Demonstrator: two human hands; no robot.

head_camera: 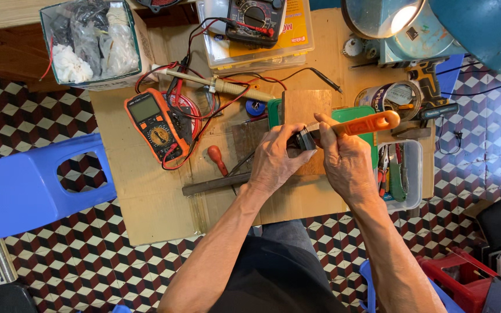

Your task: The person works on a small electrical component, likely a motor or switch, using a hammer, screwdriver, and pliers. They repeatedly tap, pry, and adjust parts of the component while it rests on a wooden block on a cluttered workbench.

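Over the cardboard-covered bench (pixel 146 197), two hands work a small black part with an orange-handled tool.

The left hand (pixel 273 159) has its grip clenched around the small black part (pixel 305 139), held above a wooden block (pixel 305 107) near the middle of the bench. The right hand (pixel 346 159) grasps the orange-handled tool (pixel 360 123), whose tip meets the part and whose handle points right. Just right of the hands sits a clear tub of tools (pixel 410 174) at the bench's right edge; a roll of tape (pixel 392 95) lies beyond it. To the left lie a red-handled screwdriver (pixel 217 159), a dark metal bar (pixel 215 184) and an orange multimeter (pixel 155 124) amid red wires. The near left cardboard is bare; a blue stool (pixel 24 185) stands off the left edge.
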